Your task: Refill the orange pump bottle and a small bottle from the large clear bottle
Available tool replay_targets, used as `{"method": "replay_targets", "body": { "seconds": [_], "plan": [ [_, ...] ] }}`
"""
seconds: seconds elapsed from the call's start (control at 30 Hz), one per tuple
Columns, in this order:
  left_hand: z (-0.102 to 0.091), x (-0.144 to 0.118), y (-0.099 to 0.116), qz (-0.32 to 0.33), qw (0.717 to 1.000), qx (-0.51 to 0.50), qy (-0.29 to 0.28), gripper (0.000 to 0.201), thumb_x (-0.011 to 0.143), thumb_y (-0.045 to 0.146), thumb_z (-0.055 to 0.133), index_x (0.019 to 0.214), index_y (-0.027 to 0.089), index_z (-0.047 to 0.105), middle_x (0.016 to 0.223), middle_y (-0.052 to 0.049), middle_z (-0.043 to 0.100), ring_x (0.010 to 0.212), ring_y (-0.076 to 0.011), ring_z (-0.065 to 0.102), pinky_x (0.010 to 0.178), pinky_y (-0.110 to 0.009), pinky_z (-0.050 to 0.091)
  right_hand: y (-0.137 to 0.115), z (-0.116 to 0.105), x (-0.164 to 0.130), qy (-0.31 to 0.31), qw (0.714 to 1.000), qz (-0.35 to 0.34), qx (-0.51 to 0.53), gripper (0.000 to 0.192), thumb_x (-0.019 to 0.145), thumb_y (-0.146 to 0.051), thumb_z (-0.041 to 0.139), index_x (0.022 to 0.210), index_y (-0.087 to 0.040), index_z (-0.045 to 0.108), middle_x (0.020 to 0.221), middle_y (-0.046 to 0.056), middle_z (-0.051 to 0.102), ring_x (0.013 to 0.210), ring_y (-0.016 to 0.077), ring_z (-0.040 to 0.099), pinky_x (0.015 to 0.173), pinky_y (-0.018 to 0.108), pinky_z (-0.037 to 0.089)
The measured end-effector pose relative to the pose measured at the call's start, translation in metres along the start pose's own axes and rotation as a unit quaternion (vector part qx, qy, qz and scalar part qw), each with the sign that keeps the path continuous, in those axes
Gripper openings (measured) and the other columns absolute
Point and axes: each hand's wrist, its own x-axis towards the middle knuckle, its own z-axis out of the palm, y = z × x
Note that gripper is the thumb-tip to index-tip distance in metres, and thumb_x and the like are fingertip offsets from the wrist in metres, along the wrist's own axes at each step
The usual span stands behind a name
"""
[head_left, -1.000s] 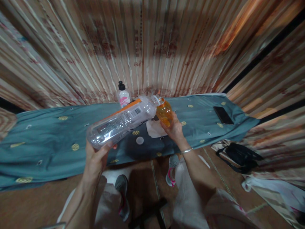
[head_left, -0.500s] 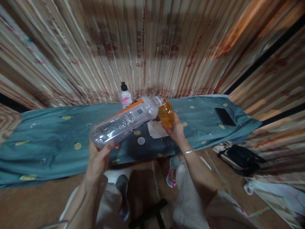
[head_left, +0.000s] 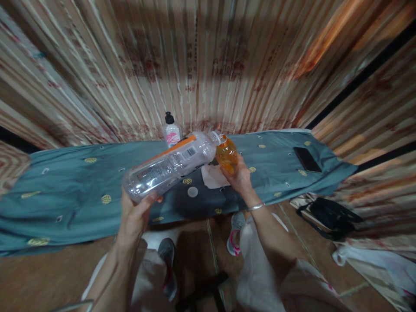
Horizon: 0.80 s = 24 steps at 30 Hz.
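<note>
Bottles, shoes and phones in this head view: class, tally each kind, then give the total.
Bottles: 3 (large clear bottle, orange bottle, black-capped bottle)
Shoes: 2 (left shoe, right shoe)
Phones: 1 (black phone)
Total: 6

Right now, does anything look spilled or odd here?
No spill or damage shows. Mildly odd: a small white disc, perhaps a cap, lies loose on the rumpled teal cloth. The left hand holds the large clear bottle tilted, its mouth at that of the orange bottle in the right hand.
</note>
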Motion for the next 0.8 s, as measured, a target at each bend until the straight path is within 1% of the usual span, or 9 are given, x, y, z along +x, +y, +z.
{"method": "replay_targets", "body": {
  "seconds": [0.13,0.27,0.4,0.5,0.63,0.8],
  "plan": [
    [-0.0007,0.0005,-0.0006,0.005,1.0,0.001,-0.005,0.077,0.054,0.034,0.097,0.125,0.025,0.069,0.121,-0.011,0.072,0.081,-0.0184,0.062,0.052,-0.021,0.053,0.003,0.0015,0.0001,0.002,1.0,-0.001,-0.002,0.069,0.089,-0.05,0.072,0.145,-0.014,0.051,0.131,0.023,0.073,0.118,0.037,0.073,0.099,0.052,0.062],
    [-0.0003,0.0009,0.0018,0.001,1.0,0.011,-0.012,0.078,0.054,0.036,0.098,0.125,0.024,0.069,0.121,-0.011,0.072,0.077,-0.0168,0.061,0.052,-0.023,0.053,0.0027,0.001,0.0008,-0.006,1.0,0.003,-0.004,0.07,0.089,-0.048,0.073,0.145,-0.013,0.051,0.132,0.023,0.072,0.118,0.0366,0.073,0.1,0.052,0.061],
    [-0.0004,0.0007,0.0016,-0.006,1.0,0.007,-0.004,0.081,0.053,0.036,0.099,0.127,0.022,0.068,0.123,-0.012,0.072,0.081,-0.0183,0.061,0.052,-0.022,0.053,0.002,0.0003,0.0012,-0.003,1.0,-0.001,-0.004,0.069,0.089,-0.049,0.073,0.144,-0.012,0.052,0.129,0.023,0.073,0.117,0.0363,0.074,0.099,0.051,0.062],
    [-0.001,0.0006,-0.0006,0.001,1.0,-0.002,-0.012,0.078,0.057,0.034,0.097,0.128,0.024,0.067,0.123,-0.011,0.073,0.084,-0.019,0.063,0.054,-0.022,0.053,0.0024,0.0003,0.0011,-0.002,1.0,-0.006,-0.002,0.069,0.09,-0.051,0.072,0.144,-0.013,0.052,0.13,0.023,0.073,0.119,0.0364,0.073,0.1,0.052,0.062],
    [-0.0005,0.0005,-0.0015,0.012,1.0,0.0,-0.021,0.076,0.058,0.034,0.096,0.127,0.024,0.067,0.12,-0.01,0.073,0.082,-0.0184,0.062,0.053,-0.022,0.051,0.0022,0.0006,0.0008,-0.004,1.0,-0.001,-0.001,0.071,0.09,-0.052,0.072,0.144,-0.012,0.051,0.13,0.023,0.074,0.117,0.0365,0.074,0.099,0.052,0.062],
    [0.0001,0.0005,-0.0005,0.009,1.0,0.004,-0.018,0.077,0.057,0.036,0.097,0.128,0.024,0.068,0.119,-0.011,0.073,0.082,-0.019,0.062,0.053,-0.023,0.051,0.0016,0.0012,0.0006,0.007,1.0,-0.003,0.002,0.067,0.09,-0.05,0.072,0.143,-0.014,0.053,0.129,0.021,0.074,0.117,0.0357,0.074,0.098,0.05,0.062]
  ]
}}
